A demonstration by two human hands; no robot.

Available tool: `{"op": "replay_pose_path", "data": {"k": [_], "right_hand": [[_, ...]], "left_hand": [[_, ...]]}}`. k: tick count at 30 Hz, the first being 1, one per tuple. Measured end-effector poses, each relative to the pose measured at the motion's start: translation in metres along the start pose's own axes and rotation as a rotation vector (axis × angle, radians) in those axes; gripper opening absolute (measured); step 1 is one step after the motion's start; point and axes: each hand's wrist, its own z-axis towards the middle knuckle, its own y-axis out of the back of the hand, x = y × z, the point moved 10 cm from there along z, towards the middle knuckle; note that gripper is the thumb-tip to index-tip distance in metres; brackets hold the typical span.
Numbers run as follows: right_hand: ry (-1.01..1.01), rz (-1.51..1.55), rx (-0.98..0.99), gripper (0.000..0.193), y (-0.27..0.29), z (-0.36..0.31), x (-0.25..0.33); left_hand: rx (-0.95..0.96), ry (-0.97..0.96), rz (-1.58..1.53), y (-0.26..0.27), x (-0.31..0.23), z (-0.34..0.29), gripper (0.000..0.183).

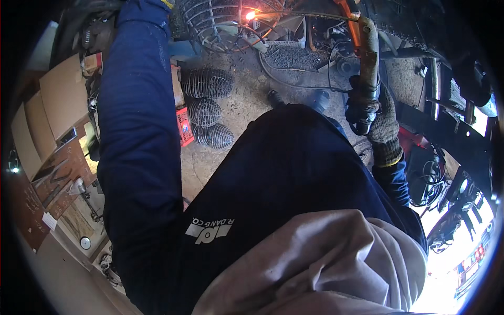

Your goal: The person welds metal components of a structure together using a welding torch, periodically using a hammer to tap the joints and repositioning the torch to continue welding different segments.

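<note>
My right hand (386, 126), in a grey knit glove, is closed around the handle of a welding electrode holder (369, 58). From the holder's jaw a thin welding rod (310, 14) runs leftward. Its tip glows bright orange at a round wire cage (212, 23) of bent metal bars. Smoke hangs around the cage. My left arm reaches up to the top edge, beside the cage. Only a yellow glove cuff (168, 3) shows there; the left hand itself lies beyond the picture.
Several finished-looking wire cages (207, 84) lie on the concrete floor near a red plastic crate (185, 127). A cable (294, 84) loops across the floor ahead of my shoes (275, 98). Cardboard (63, 97) leans at left. Dark metal beams (446, 126) and cables crowd the right.
</note>
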Motion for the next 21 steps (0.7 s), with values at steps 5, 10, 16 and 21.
{"op": "replay_pose_path", "data": {"k": [5, 10, 16, 21], "right_hand": [[0.103, -0.127, 0.01, 0.071, -0.004, -0.005, 0.03], [0.182, -0.329, -0.141, 0.054, 0.009, -0.017, 0.043], [0.162, 0.112, -0.021, 0.047, 0.008, -0.005, 0.008], [0.062, 0.186, 0.021, 0.039, 0.002, -0.003, 0.005]], "left_hand": [[-0.011, 0.022, -0.001, 0.004, -0.005, -0.007, 0.056], [0.024, -0.065, -0.016, -0.009, -0.014, 0.034, 0.057], [-0.014, 0.002, 0.005, 0.003, -0.017, -0.002, 0.058], [-0.01, 0.0, 0.001, -0.001, -0.014, -0.002, 0.058]]}}
